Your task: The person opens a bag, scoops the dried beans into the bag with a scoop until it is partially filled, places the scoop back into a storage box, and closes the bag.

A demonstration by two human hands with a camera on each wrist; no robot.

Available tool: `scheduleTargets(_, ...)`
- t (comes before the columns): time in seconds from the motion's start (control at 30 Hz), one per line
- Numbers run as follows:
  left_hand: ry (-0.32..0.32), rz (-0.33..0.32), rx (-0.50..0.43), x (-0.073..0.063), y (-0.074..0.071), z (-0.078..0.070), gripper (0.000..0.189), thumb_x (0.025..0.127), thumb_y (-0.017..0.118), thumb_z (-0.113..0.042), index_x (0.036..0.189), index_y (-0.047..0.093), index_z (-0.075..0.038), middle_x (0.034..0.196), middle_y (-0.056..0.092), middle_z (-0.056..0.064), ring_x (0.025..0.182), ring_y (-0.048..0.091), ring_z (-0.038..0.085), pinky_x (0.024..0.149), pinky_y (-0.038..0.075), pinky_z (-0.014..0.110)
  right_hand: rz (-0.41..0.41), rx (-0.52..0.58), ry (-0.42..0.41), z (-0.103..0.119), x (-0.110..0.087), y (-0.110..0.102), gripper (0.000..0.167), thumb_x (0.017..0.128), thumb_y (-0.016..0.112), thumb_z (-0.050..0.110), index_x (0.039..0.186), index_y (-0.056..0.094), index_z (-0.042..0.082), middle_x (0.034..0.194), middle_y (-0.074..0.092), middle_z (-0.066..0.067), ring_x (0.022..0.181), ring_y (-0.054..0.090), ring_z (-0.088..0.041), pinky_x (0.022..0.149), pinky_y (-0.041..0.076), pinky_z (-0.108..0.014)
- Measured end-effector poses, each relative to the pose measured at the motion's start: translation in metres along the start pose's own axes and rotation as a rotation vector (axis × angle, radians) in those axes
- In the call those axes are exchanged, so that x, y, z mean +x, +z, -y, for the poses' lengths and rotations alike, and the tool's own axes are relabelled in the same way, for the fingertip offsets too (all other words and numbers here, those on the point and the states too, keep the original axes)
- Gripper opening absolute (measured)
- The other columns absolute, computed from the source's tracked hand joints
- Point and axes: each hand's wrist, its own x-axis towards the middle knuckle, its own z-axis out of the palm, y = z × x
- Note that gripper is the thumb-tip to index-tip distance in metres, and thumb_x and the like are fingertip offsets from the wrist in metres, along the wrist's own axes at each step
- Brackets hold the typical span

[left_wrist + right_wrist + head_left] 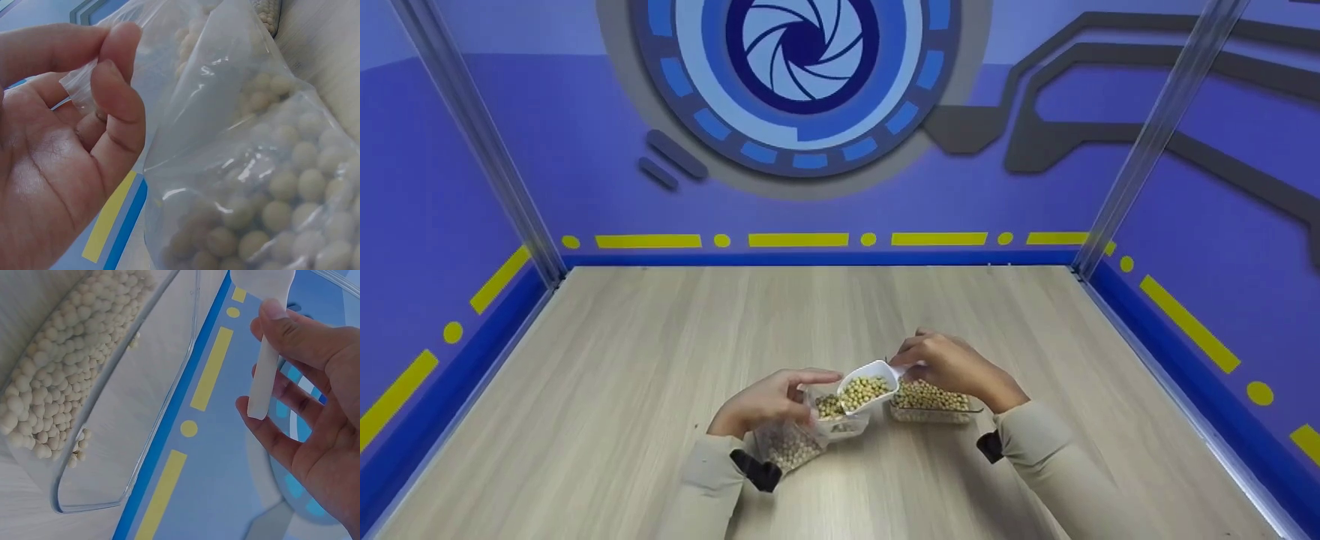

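Observation:
My right hand (952, 364) pinches the handle of a white scoop (263, 377), which carries a heap of round, pale-yellow beans (864, 391). The scoop's front lies over the mouth of a clear plastic bag (791, 448), tilted toward it. My left hand (761, 401) holds the bag's upper edge between thumb and fingers, as the left wrist view shows. Many beans fill the lower part of the bag (247, 169). Just right of the bag stands a clear rectangular container (138, 405) partly full of the same beans, below my right hand.
A pale wood-grain table (660, 322) carries everything. Blue printed panels (810, 217) with yellow markings enclose its back and both sides, and metal posts (484, 135) stand at the back corners.

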Motion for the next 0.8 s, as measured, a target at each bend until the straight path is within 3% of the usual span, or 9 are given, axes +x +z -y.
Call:
scheduleTargets(0.53,0.021,0.014,0.043,0.0019,-0.0007,0.0006,0.067,0.081,0.051,0.013,0.146,0.039,-0.001,0.151,0.036,0.021,0.055,0.045,0.005,0.061,0.048,0.021,-0.018,-0.074,-0.038,0.0038,0.0024,-0.0030,0.024,0.075,0.077,0.005,0.098,0.077,0.013,0.092,0.072,0.001,0.083,0.062,-0.018,0.069,0.053,-0.031)
scheduleTargets(0.8,0.024,0.020,0.017,0.0024,-0.0003,0.0002,0.068,0.080,0.050,0.014,0.146,0.039,0.000,0.150,0.036,0.024,0.054,0.041,0.003,0.060,0.047,0.020,0.008,-0.096,-0.034,0.0064,0.0048,-0.0063,0.025,0.076,0.077,0.006,0.100,0.077,0.013,0.093,0.072,0.000,0.084,0.062,-0.018,0.070,0.053,-0.032)
